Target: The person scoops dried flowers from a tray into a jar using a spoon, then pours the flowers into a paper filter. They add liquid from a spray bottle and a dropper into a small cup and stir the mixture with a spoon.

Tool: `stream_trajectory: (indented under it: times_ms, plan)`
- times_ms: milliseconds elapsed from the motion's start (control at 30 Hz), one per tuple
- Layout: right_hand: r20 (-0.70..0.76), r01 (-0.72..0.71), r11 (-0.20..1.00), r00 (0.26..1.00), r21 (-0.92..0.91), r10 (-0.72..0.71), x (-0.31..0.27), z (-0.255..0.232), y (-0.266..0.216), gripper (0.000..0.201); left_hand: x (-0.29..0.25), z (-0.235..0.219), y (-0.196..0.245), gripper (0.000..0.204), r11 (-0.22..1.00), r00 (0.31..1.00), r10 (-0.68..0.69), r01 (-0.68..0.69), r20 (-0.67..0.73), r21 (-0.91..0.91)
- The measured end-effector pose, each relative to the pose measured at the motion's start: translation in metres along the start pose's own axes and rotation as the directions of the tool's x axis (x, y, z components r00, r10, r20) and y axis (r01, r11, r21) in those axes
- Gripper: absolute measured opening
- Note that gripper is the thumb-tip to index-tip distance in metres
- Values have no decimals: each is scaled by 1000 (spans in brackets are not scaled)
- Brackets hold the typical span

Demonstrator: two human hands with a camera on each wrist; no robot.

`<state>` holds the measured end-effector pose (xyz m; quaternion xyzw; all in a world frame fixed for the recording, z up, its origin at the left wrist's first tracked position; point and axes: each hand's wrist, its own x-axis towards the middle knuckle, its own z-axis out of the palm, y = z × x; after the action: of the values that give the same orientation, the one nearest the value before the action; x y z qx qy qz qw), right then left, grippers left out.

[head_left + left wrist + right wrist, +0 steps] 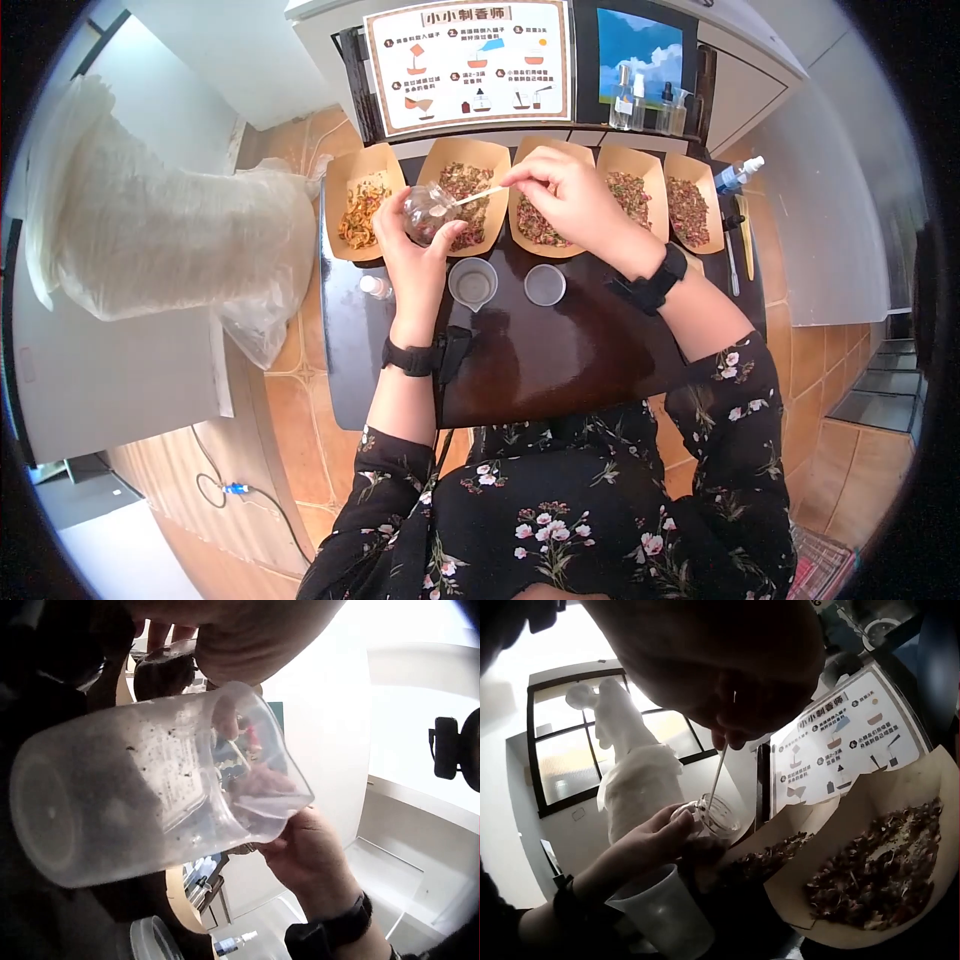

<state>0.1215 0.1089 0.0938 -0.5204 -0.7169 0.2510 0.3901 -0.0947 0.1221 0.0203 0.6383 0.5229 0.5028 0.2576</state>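
Observation:
My left hand (415,265) holds a small round glass jar (424,218), tilted with its mouth toward the right. Between the thumb and fingers of my right hand (585,205) is a thin pale stick (482,195). In the right wrist view the stick (718,774) reaches down into the mouth of the jar (721,816), with some dark matter inside. A translucent spouted cup (473,284) stands on the table below the left hand, with a second small clear cup (545,286) to its right. In the left wrist view the spouted cup (112,795) hides part of the jar and hands.
Several paper trays of dried petals line the back, among them one with orange bits (340,185). A small bottle (375,287) stands at left on the dark table (560,370). Behind are an instruction sign (470,75) and clear bottles (622,108). A blue-labelled bottle (735,178) stands right.

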Motion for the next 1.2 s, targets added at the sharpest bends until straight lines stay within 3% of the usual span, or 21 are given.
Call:
stream_trajectory:
  times_ms: [67,167,400,467,533,600,833,1000,1100,1133,1200]
  plan:
    - [-24,14,999,1000,-48,-15,0,-3,-4,15,0,-1,0,74,1000,1000,-12,12,2,-12]
    - [-186,-55,996,982,-76,40,2,-7,11,15,0,-1,-1,73,1000,1000,-5,5,0,-3]
    - [-90,-219,946,975,-240,203,-5,11,41,19,0,-1,1,73,1000,1000,-20,20,-11,-16]
    - [13,-318,941,947,-112,322,-5,19,43,20,0,-1,0,72,999,999,-30,30,-11,-28]
    - [27,-331,943,943,-42,332,-3,29,54,20,0,-1,0,71,1000,1000,-24,24,-2,0]
    - [136,-493,867,866,69,481,0,33,59,19,0,-1,2,71,1000,1000,-20,20,-6,-2]
    - [208,-683,666,728,302,653,4,12,54,18,0,-1,-1,71,999,1000,-18,18,-14,-34]
    - [134,-625,721,776,298,617,9,-10,39,18,0,-1,2,70,1000,1000,-8,8,-18,-17]
    - [1,-437,840,887,323,461,12,-14,24,17,1,-1,1,72,1000,1000,-4,4,-13,-2]
    - [1,-437,840,887,321,461,11,-12,22,17,1,-1,0,73,1000,1000,2,-2,-8,18]
    - [-63,-96,995,993,-12,96,3,-5,14,16,0,1,-3,75,997,999,-34,33,-13,-63]
